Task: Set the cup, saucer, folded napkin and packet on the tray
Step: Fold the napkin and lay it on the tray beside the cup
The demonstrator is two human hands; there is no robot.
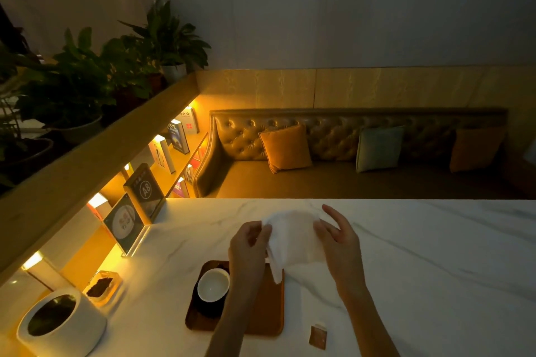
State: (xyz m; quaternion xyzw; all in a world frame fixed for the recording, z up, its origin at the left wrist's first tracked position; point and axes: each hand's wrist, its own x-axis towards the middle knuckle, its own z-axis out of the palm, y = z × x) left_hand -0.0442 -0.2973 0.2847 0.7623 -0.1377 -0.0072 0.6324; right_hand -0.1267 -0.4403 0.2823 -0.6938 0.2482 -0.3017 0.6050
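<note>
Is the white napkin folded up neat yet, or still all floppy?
Still floppy. The napkin hangs loose between the left hand and right hand, one corner drooping over the tray.

Café: tufted booth bench [333,136] (table sign [145,190])

Table [420,255]: white marble w/ faint grey veins. On it, tray [265,310]: warm brown/orange wood. Cup [213,284] on tray's left: white inside, on dark, near-black saucer [210,309]. Napkin [293,238] above tray: plain white. Packet [318,336] right of tray: brown w/ pale top edge. Beyond table, tufted olive-brown sofa [319,136]; cushions orange, pale green, rust.
</note>
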